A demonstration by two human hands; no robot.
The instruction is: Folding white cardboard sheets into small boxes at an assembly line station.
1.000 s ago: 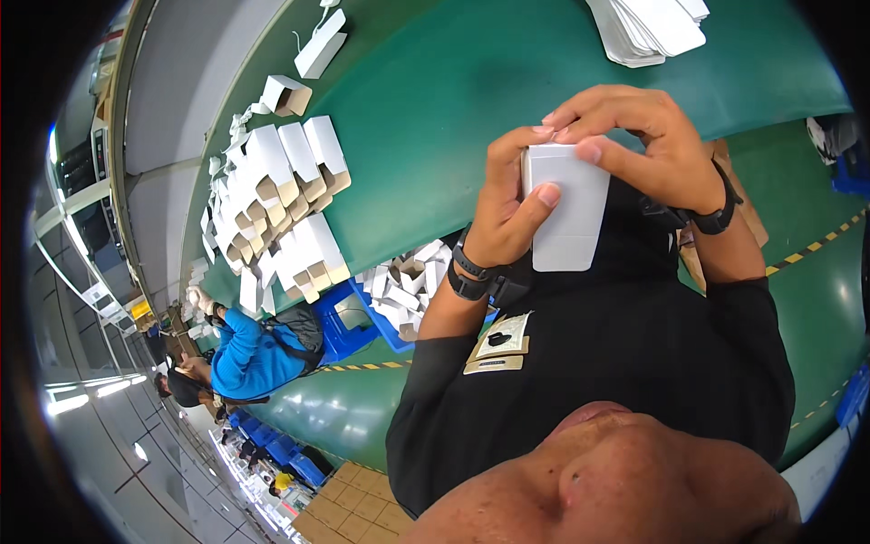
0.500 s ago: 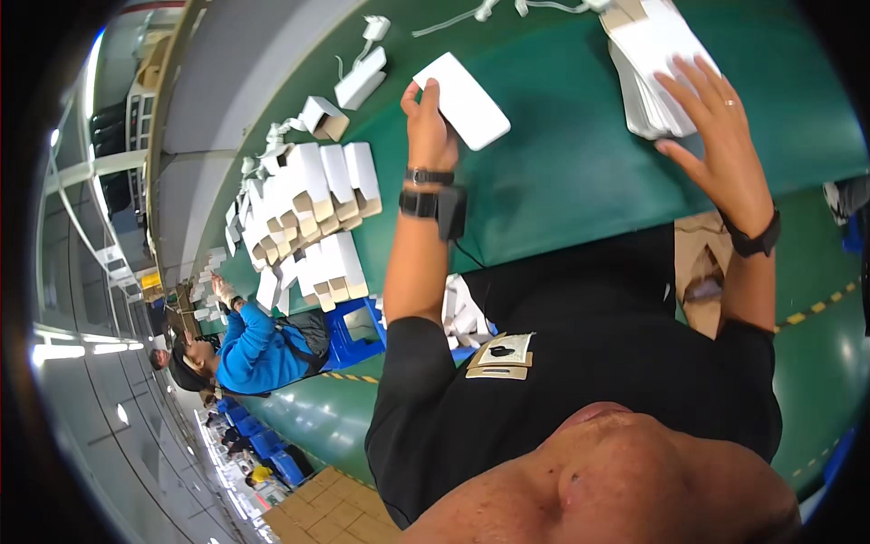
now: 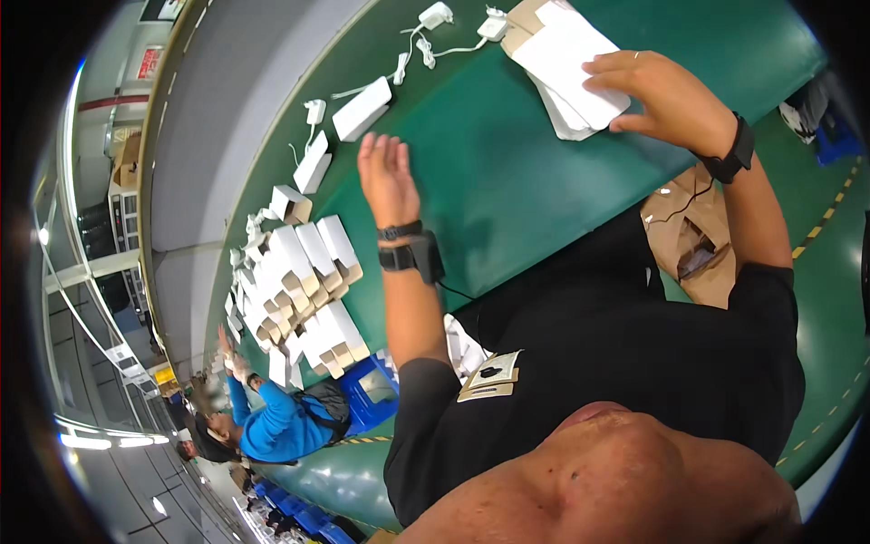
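Observation:
My left hand (image 3: 388, 177) is empty, its fingers stretched out side by side above the green table. Just beyond its fingertips a white carton (image 3: 361, 111), squared up into a box, lies on the table. At the right my right hand (image 3: 671, 95) grips the near right edge of a flat white carton (image 3: 566, 50) on top of a stack, fingers on top and thumb at the side. More flat white cartons (image 3: 573, 122) show underneath it.
White power adapters (image 3: 437, 14) with cables lie along the far side. Many white cartons (image 3: 294, 272) with brown insides are piled at the left. Beyond them a person in blue (image 3: 276, 426) works at the same table. A brown paper bag (image 3: 702, 227) stands at the near right.
My left hand has let go of the white carton, which now lies farther off as a box. My right hand has closed on the stack's top carton. The view has turned.

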